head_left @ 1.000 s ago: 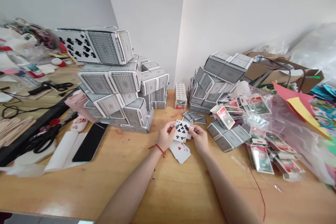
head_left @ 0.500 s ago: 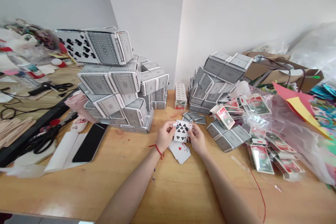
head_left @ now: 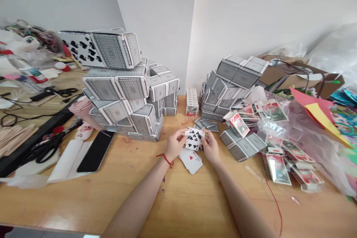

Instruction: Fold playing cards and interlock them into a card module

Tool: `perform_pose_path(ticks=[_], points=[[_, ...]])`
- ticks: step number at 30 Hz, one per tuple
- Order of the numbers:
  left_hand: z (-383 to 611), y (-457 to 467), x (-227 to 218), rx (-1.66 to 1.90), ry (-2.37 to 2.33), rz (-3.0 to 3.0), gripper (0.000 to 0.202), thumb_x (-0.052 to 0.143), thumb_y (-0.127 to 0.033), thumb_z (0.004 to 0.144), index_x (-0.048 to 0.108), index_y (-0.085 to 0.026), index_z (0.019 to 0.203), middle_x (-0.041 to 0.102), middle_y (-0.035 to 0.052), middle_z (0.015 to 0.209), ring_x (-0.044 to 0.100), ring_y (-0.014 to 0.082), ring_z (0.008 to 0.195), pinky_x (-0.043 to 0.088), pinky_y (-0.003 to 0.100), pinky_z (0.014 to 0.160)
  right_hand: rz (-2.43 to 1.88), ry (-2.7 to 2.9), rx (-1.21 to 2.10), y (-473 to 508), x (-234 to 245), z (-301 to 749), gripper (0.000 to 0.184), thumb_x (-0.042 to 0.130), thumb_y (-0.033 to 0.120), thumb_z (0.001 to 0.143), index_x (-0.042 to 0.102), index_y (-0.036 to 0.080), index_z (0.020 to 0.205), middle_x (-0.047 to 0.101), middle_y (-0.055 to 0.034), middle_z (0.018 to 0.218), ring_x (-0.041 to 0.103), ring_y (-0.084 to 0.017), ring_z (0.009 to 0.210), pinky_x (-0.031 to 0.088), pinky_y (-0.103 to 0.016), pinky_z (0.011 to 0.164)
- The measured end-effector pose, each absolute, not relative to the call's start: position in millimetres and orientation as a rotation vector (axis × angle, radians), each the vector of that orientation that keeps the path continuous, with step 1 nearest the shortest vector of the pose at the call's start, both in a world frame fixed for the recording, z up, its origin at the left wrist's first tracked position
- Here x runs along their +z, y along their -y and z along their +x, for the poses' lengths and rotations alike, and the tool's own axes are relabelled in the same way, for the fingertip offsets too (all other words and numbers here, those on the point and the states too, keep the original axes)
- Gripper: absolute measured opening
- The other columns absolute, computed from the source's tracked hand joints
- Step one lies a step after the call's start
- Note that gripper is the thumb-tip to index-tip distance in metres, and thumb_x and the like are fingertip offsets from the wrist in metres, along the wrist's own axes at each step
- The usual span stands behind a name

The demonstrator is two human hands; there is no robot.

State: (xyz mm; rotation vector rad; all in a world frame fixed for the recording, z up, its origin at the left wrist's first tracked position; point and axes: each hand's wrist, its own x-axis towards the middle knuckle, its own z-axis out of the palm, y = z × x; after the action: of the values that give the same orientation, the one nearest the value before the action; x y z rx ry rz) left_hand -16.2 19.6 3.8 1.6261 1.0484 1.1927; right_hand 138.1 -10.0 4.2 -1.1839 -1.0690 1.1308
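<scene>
Holding a clubs card [head_left: 193,138] up off the surface [head_left: 178,200], both hands pinch it from its two sides. The left hand [head_left: 175,144] has its grip closed on the card's left edge. The right hand [head_left: 211,148] has its grip closed on the right edge. The card faces up, so its black club spots show. It sits near the middle of the wooden surface, just above a small pile of loose cards [head_left: 192,160]. Those lie face up, with a red heart card on top.

Just behind the hands lie a few face-down cards [head_left: 208,124]. To the left is a big stack of boxes [head_left: 122,93] made from grey card backs. They are all shut, so what is inside cannot be seen. Another stack of grey boxes [head_left: 232,78] stands to the right, by the wall, and these are shut too. Between the two stacks a small card pack [head_left: 192,102] stands upright.

On the right, red and green card packs [head_left: 279,167] lie about, some under a clear plastic bag [head_left: 306,134]. A brown paper bag [head_left: 301,76] stands behind them, and what it holds cannot be told. On the left lie a black phone [head_left: 96,150] and black scissors [head_left: 44,149].
</scene>
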Motion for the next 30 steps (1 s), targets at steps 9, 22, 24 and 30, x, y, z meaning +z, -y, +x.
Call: perform_pose_path(ticks=[9,22,24,30], points=[[-15.6,-19.6,4.5,1.134,-1.039,1.547,0.029,0.054,-0.023,0.074,0.056,-0.017,0.103,0.064,0.003,0.078,0.058,0.0098,0.059,0.049,0.02,0.049,-1.196,1.029,1.133,10.2,5.4,137.9,0.031,0.055,0.044,0.073,0.045,0.021,0.091,0.047,0.0059,0.052,0.036,-0.008,0.035,0.03,-0.02,0.034],[-15.3,-20.3,1.4,1.188,-1.102,1.559,0.028,0.054,-0.022,0.074,0.057,-0.016,0.101,0.064,0.0037,0.078,0.058,0.0099,0.061,0.049,0.019,0.052,-1.195,1.071,1.162,9.7,4.1,139.2,0.034,0.057,0.041,0.072,0.045,0.02,0.096,0.05,0.0058,0.053,0.037,-0.007,0.035,0.029,-0.019,0.034],[-15.7,-20.9,0.8,1.187,-1.115,1.565,0.028,0.055,-0.022,0.073,0.058,-0.016,0.101,0.065,0.0039,0.078,0.059,0.0099,0.061,0.049,0.019,0.053,-1.18,1.072,1.165,9.7,3.1,139.1,0.034,0.056,0.04,0.072,0.045,0.02,0.097,0.049,0.0061,0.052,0.036,-0.006,0.035,0.028,-0.019,0.034],[-15.1,-20.0,1.5,1.197,-1.126,1.553,0.027,0.056,-0.024,0.073,0.059,-0.017,0.099,0.066,0.0051,0.083,0.06,0.0112,0.064,0.049,0.021,0.057,-1.18,1.046,1.155,8.8,-0.1,137.5,0.034,0.055,0.041,0.072,0.045,0.02,0.098,0.047,0.0066,0.052,0.032,-0.006,0.035,0.025,-0.019,0.033]])
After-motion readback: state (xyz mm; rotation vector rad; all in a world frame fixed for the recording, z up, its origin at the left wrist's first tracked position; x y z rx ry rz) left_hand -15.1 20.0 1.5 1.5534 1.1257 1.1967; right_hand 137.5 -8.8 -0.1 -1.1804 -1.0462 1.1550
